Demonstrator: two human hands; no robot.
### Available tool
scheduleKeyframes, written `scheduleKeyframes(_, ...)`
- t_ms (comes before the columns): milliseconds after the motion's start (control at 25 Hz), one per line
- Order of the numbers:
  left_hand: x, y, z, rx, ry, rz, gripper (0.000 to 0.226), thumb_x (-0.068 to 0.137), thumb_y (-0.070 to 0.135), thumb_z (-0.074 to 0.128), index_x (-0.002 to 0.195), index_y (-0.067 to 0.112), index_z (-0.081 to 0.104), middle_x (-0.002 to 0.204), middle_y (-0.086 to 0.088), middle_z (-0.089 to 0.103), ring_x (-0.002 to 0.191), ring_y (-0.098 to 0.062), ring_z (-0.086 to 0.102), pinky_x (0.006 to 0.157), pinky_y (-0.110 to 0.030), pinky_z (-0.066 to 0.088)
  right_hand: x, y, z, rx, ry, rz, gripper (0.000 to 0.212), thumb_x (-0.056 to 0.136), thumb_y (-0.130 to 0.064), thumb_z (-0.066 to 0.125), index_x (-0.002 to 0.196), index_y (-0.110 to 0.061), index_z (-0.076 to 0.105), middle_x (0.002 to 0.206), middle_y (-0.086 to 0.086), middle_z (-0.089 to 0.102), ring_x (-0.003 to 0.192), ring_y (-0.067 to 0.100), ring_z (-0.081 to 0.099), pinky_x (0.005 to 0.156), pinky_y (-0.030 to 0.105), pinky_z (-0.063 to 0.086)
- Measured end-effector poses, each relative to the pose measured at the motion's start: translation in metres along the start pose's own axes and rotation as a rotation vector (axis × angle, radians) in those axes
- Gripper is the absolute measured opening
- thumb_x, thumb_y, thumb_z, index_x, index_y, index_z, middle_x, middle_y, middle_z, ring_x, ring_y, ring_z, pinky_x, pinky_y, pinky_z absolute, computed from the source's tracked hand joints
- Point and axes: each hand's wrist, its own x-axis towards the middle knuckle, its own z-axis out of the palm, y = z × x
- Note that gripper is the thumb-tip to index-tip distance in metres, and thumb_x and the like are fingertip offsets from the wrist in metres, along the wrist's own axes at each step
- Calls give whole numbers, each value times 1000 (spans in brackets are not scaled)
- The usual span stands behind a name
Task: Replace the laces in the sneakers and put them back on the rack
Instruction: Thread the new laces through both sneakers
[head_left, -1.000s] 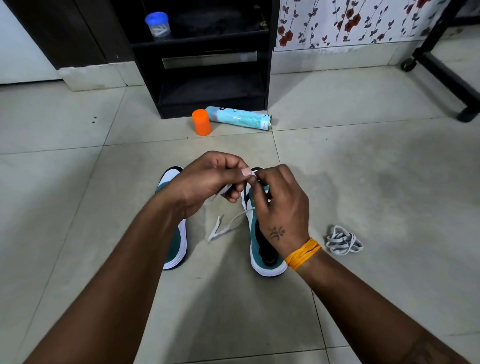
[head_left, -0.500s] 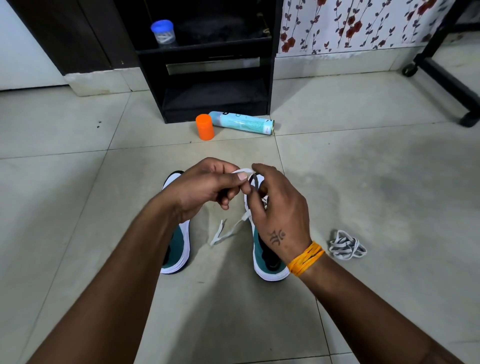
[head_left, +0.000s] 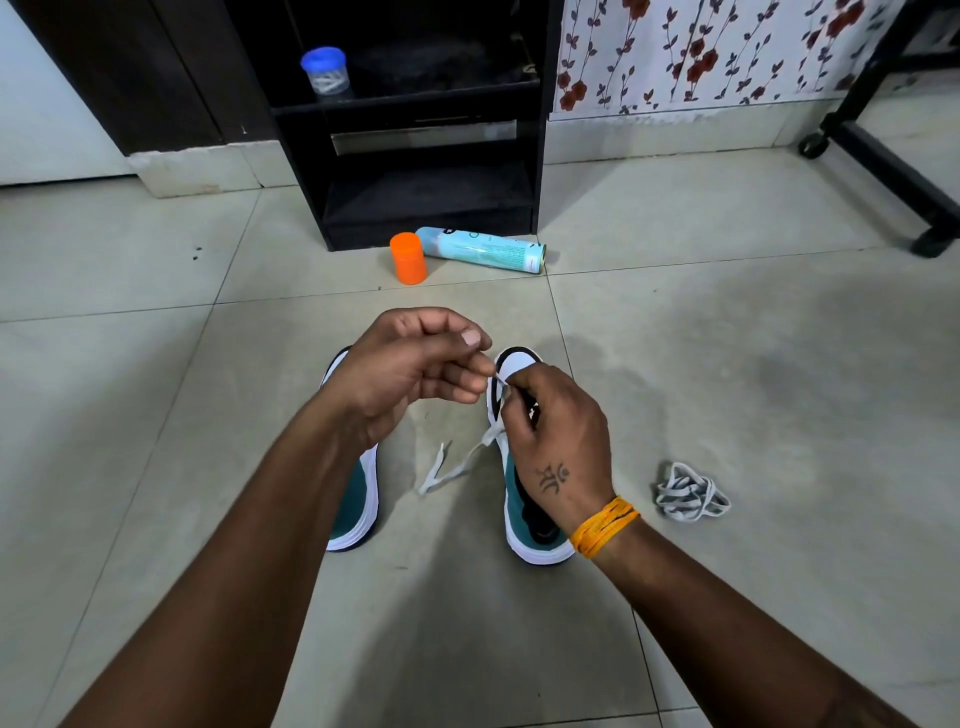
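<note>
Both hands, the left hand (head_left: 410, 374) and right hand (head_left: 556, 431), are pinching 1 white lace (head_left: 457, 467) over the right sneaker (head_left: 519, 499); it is risking slipping (loose tail dangling).

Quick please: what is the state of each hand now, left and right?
Left hand: fingers curled, pinching the white lace.
Right hand: pinching the same lace over the right sneaker.

My two sneakers sit side by side on the floor, toes away from me — the left sneaker (head_left: 358, 499) and the right sneaker (head_left: 519, 499), both teal with white soles. A white lace (head_left: 457, 470) trails from the right one; a bundled lace (head_left: 691, 499) lies beside it — the black rack (head_left: 431, 208) stands beyond.
</note>
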Motion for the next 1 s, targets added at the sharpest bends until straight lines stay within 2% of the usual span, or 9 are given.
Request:
scheduleKeyframes(120, -1, -4, -3, -175, -114, -62, 42, 78, 6, 45, 111, -4, 69, 109, -28, 74, 93, -36, 76, 78, -37, 63, -6, 3, 4, 29, -7, 25, 10, 96, -18, 58, 90, -16, 66, 81, -3, 63, 72, 16, 55, 63, 36, 42)
scheduleKeyframes(200, 0, -10, -4, -165, -157, -81, 54, 70, 4, 40, 116, -7, 67, 114, -29, 72, 101, -40, 75, 79, -37, 63, -11, 7, 4, 44, -16, 55, 10, 95, -18, 58, 90, -16, 66, 81, -3, 65, 72, 17, 57, 63, 36, 43)
scheduleKeyframes(320, 3, -19, 1, -71, -131, -78, 32, 90, -6, 50, 115, -3, 69, 112, -25, 75, 100, -36, 76, 80, -35, 64, -18, 12, 3, 50, -30, 108, 10, 96, -17, 62, 86, -18, 65, 78, -5, 63, 70, 13, 54, 62, 33, 41)
scheduleKeyframes(400, 6, -23, 5, 9, -84, -70, 19, 99, 0, 56, 111, 0, 71, 107, -22, 77, 94, -33, 77, 80, -33, 64, -21, 13, 3, 53, -42, 124, 11, 95, -16, 63, 85, -18, 65, 76, -6, 62, 67, 11, 51, 61, 32, 41)
scheduleKeyframes(600, 9, -26, 12, 78, -30, -83, 29, 97, -10, 45, 110, -4, 70, 103, -22, 77, 93, -34, 77, 79, -34, 64, -25, 17, 0, 90, -46, 178, 9, 94, -16, 65, 87, -21, 67, 79, -7, 67, 71, 11, 59, 67, 35, 48)
scheduleKeyframes(760, 12, -34, 19, 175, 37, -75, 16, 101, 9, 63, 100, -5, 72, 87, -21, 77, 72, -27, 73, 67, -33, 62, -26, 19, -2, 110, -50, 212, 8, 93, -16, 66, 89, -23, 69, 84, -9, 70, 76, 9, 63, 72, 33, 51)
scheduleKeyframes(840, 16, -43, 19, 351, 114, -21, 15, 98, 16, 68, 92, 5, 76, 77, -10, 75, 64, -19, 68, 62, -29, 56, -24, 20, -4, 132, -34, 244, 9, 91, -17, 67, 92, -25, 70, 86, -11, 71, 79, 7, 65, 75, 31, 53)
scheduleKeyframes(920, 19, -51, 19, 596, 234, 81, 12, 92, 25, 75, 83, 19, 79, 77, 6, 73, 66, -9, 66, 67, -24, 51, -21, 24, -6, 145, -13, 278, 9, 91, -18, 67, 94, -26, 71, 89, -12, 72, 82, 7, 66, 78, 33, 55)
scheduleKeyframes(1000, 20, -55, 23, 651, 292, 139, 11, 90, 27, 77, 79, 23, 80, 80, 9, 74, 75, -8, 68, 74, -26, 51, -19, 30, -10, 156, 19, 325, 10, 91, -18, 66, 95, -26, 71, 89, -13, 73, 82, 6, 67, 78, 34, 55)
